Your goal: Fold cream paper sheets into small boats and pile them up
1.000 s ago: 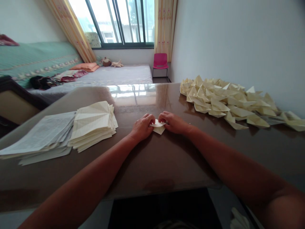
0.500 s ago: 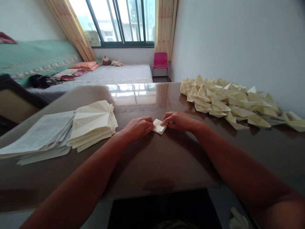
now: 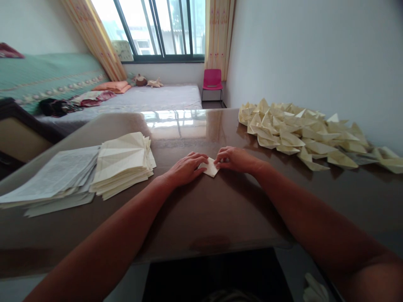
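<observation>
A small folded piece of cream paper (image 3: pixel 210 167) lies flat on the glossy brown table (image 3: pixel 201 209) at its middle. My left hand (image 3: pixel 186 168) rests on the paper's left side with its fingers laid flat, pressing it down. My right hand (image 3: pixel 234 160) is at the paper's right corner, its fingertips curled and pinching the edge. Both forearms reach in from the bottom of the view.
A stack of creased cream sheets (image 3: pixel 122 163) lies at the left, beside printed pages (image 3: pixel 53 178). A heap of several folded paper shapes (image 3: pixel 302 134) fills the right of the table along the wall. Beyond the table are a bed (image 3: pixel 135 98), a window and a pink chair (image 3: pixel 212 80).
The paper went from held up between both hands to lying flat on the table. My left hand opened and now presses on it; my right hand shifted slightly to its right corner.
</observation>
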Demonstrator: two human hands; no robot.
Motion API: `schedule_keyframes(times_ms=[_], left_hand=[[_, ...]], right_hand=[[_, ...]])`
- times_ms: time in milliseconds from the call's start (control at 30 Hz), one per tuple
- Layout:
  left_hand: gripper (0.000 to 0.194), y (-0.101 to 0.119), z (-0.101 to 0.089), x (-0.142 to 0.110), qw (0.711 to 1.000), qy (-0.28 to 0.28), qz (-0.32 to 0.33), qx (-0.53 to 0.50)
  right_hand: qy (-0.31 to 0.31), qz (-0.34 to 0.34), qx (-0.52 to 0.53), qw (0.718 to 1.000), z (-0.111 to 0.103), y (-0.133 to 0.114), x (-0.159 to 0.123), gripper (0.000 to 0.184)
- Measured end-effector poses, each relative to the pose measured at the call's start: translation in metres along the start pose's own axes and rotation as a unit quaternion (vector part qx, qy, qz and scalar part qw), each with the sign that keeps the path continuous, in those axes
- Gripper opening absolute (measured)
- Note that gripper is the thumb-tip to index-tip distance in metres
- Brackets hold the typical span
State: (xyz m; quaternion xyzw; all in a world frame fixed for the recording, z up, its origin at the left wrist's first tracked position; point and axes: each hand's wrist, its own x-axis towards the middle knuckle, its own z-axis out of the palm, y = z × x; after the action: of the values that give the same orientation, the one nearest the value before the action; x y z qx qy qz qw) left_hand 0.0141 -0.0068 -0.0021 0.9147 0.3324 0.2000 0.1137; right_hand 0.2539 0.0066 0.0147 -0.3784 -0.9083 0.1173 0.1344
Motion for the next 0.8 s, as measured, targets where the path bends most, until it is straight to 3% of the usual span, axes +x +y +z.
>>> schedule_keyframes(times_ms=[233, 367, 533, 800], left_hand=[[0.035, -0.003, -0.005, -0.002, 0.998, -0.050, -0.023, 0.031], [0.039, -0.003, -0.004, -0.004, 0.995, -0.071, -0.044, 0.053], [0.043, -0.004, -0.002, -0.005, 0.993, -0.079, -0.069, 0.059], [0.050, 0.000, 0.006, -0.005, 0.990, -0.068, -0.088, 0.084]], right_hand=[[0.032, -0.012, 0.011, 0.999, 0.003, -0.005, 0.001, 0.014], [0.031, -0.039, 0.086, 0.995, 0.009, -0.014, 0.004, 0.013], [0.006, -0.033, 0.143, 0.989, 0.014, -0.019, 0.006, 0.012], [0.025, -0.020, 0.125, 0.992, 0.019, -0.022, 0.008, 0.011]])
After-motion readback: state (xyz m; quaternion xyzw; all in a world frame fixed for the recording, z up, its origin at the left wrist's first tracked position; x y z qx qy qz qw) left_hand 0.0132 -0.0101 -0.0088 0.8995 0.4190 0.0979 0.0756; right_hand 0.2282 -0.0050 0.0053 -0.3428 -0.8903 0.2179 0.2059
